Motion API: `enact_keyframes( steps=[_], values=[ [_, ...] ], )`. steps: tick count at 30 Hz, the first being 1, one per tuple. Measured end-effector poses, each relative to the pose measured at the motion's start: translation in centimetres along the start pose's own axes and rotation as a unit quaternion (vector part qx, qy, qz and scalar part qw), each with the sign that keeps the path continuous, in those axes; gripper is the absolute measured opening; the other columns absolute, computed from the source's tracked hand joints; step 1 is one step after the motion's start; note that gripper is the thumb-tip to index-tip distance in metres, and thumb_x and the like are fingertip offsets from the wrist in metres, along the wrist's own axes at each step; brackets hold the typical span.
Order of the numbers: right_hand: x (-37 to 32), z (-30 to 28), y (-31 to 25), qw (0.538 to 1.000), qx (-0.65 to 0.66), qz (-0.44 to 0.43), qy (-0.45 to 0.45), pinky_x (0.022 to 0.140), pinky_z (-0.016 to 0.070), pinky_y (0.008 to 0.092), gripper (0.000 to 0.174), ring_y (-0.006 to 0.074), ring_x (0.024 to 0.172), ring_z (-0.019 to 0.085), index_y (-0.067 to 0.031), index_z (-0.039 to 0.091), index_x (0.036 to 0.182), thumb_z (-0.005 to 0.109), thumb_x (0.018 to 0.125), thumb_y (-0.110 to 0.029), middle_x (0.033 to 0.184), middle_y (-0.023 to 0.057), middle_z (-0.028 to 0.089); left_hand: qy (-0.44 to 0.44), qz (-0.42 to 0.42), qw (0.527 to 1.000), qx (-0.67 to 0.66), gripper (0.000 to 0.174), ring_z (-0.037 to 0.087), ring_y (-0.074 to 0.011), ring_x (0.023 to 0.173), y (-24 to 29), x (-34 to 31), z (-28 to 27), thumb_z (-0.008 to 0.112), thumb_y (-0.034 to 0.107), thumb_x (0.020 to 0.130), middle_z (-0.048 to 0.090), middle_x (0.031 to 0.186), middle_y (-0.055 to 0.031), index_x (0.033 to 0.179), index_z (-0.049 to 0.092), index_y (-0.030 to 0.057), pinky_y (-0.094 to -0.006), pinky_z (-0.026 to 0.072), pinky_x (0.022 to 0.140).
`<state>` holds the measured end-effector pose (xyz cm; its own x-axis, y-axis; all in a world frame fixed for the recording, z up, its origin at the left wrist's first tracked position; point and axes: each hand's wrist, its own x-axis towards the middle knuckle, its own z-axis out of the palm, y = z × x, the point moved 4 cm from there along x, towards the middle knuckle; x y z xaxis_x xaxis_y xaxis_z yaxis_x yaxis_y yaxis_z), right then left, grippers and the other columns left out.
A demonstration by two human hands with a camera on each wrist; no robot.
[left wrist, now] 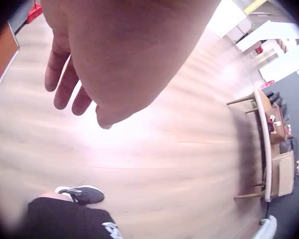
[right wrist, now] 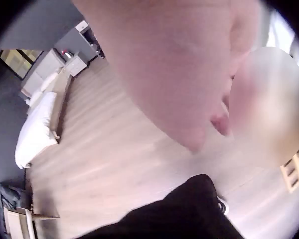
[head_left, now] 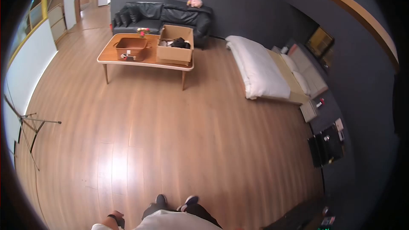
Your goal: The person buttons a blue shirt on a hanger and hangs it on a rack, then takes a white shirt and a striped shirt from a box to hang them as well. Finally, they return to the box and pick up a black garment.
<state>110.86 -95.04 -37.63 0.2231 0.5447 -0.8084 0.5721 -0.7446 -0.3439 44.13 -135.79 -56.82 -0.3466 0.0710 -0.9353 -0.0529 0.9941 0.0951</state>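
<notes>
My left hand [head_left: 119, 217] hangs low at the bottom of the head view, with a dark band at the wrist. In the left wrist view the same hand [left wrist: 119, 59] has its fingers [left wrist: 65, 87] hanging loose over the wooden floor, holding nothing. The right hand [right wrist: 174, 74] shows only in the right wrist view, where it hangs above the floor beside a dark trouser leg [right wrist: 174, 214]. Its fingertips [right wrist: 220, 124] are partly hidden behind the palm and a blurred patch, and no object shows in it.
Ahead stands a wooden table [head_left: 106, 53] bearing a brown basket [head_left: 132, 49] and an open cardboard box [head_left: 174, 54] with dark items inside. Behind it is a black sofa [head_left: 147, 23]. A bed [head_left: 260, 70] stands at the right, a tripod stand [head_left: 34, 125] at the left.
</notes>
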Motion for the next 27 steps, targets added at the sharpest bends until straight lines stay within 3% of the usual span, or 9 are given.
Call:
enact_keyframes(
  steps=[1, 4, 5, 7, 8, 11, 17, 20, 27],
  values=[
    [1.4, -0.5, -4.1, 1.000, -0.016, -0.015, 0.003, 0.081, 0.0566, 0.0405, 0.030, 0.0216, 0.088, 0.067, -0.0098, 0.070, 0.118, 0.062, 0.102, -0.033, 0.100, 0.0146, 0.072, -0.046, -0.016, 0.997, -0.064, 0.031, 0.077, -0.0246, 0.090, 0.3, -0.7, 0.8, 0.073, 0.032, 0.093, 0.080, 0.105, -0.0122, 0.108, 0.081, 0.0052, -0.0415, 0.0609, 0.085],
    [6.9, -0.1, -15.5, 0.997, -0.055, -0.058, -0.015, 0.083, 0.0570, 0.0426, 0.034, 0.0233, 0.090, 0.067, -0.0108, 0.070, 0.124, 0.062, 0.102, -0.035, 0.106, 0.0178, 0.073, -0.039, 0.026, 0.999, -0.023, 0.034, 0.075, -0.0245, 0.091, 5.9, 0.7, 1.4, 0.079, 0.024, 0.092, 0.078, 0.100, -0.0138, 0.113, 0.075, -0.0033, -0.0400, 0.0612, 0.081],
    [9.8, 0.6, -18.9, 0.994, -0.070, -0.075, -0.038, 0.084, 0.0571, 0.0432, 0.035, 0.0238, 0.091, 0.067, -0.0111, 0.070, 0.126, 0.062, 0.101, -0.035, 0.108, 0.0189, 0.073, -0.035, 0.025, 0.995, -0.095, 0.034, 0.076, -0.0258, 0.089, 8.3, 1.1, 1.1, 0.077, 0.022, 0.092, 0.077, 0.101, -0.0145, 0.115, 0.074, -0.0026, -0.0413, 0.0616, 0.078],
    [18.9, 3.6, -25.7, 0.976, -0.129, -0.105, -0.138, 0.065, 0.0538, 0.0319, 0.031, 0.0143, 0.075, 0.065, -0.0069, 0.065, 0.123, 0.063, 0.104, -0.031, 0.093, 0.0024, 0.068, -0.025, 0.019, 0.972, -0.235, 0.033, 0.076, -0.0282, 0.085, 13.8, 1.5, 0.3, 0.073, 0.020, 0.094, 0.077, 0.104, -0.0160, 0.120, 0.072, -0.0011, -0.0439, 0.0623, 0.073],
    [20.5, 5.0, -29.9, 0.975, -0.107, -0.131, -0.144, 0.066, 0.0541, 0.0316, 0.033, 0.0143, 0.077, 0.066, -0.0062, 0.063, 0.127, 0.066, 0.102, -0.029, 0.095, 0.0031, 0.069, -0.013, 0.011, 0.964, -0.266, 0.038, 0.076, -0.0254, 0.084, 16.9, 1.1, -0.9, 0.072, 0.021, 0.094, 0.076, 0.106, -0.0144, 0.125, 0.067, 0.0001, -0.0392, 0.0619, 0.070],
    [26.5, 10.8, -41.2, 0.966, -0.073, -0.174, -0.174, 0.068, 0.0541, 0.0300, 0.035, 0.0131, 0.081, 0.067, -0.0055, 0.062, 0.129, 0.069, 0.100, -0.024, 0.099, 0.0035, 0.070, 0.048, 0.022, 0.953, -0.299, 0.039, 0.076, -0.0262, 0.083, 26.7, 0.0, -5.8, 0.072, 0.020, 0.094, 0.075, 0.106, -0.0142, 0.127, 0.065, 0.0012, -0.0396, 0.0615, 0.068],
    [31.3, 16.3, -62.4, 0.925, -0.164, -0.200, -0.279, 0.071, 0.0538, 0.0283, 0.038, 0.0123, 0.085, 0.066, -0.0060, 0.060, 0.133, 0.069, 0.100, -0.025, 0.105, 0.0043, 0.069, 0.105, 0.069, 0.940, -0.318, 0.033, 0.075, -0.0244, 0.081, 42.5, -2.5, -12.6, 0.069, 0.017, 0.096, 0.075, 0.105, -0.0125, 0.126, 0.066, 0.0045, -0.0386, 0.0603, 0.067],
    [33.1, 16.8, -71.8, 0.919, -0.187, -0.237, -0.253, 0.072, 0.0542, 0.0286, 0.037, 0.0135, 0.085, 0.066, -0.0052, 0.059, 0.135, 0.065, 0.102, -0.022, 0.106, 0.0054, 0.069, 0.115, 0.046, 0.897, -0.425, 0.033, 0.075, -0.0245, 0.078, 45.3, -3.1, -13.5, 0.069, 0.016, 0.095, 0.075, 0.105, -0.0125, 0.126, 0.065, 0.0029, -0.0390, 0.0609, 0.068],
    [36.4, 18.2, -86.0, 0.931, -0.182, -0.226, -0.222, 0.071, 0.0555, 0.0299, 0.032, 0.0150, 0.083, 0.067, -0.0059, 0.061, 0.130, 0.064, 0.103, -0.021, 0.098, 0.0053, 0.070, 0.088, -0.097, 0.923, -0.361, 0.036, 0.076, -0.0233, 0.085, 44.7, 4.7, -10.3, 0.077, 0.023, 0.091, 0.078, 0.099, -0.0135, 0.118, 0.073, -0.0004, -0.0387, 0.0621, 0.080]
  ],
)
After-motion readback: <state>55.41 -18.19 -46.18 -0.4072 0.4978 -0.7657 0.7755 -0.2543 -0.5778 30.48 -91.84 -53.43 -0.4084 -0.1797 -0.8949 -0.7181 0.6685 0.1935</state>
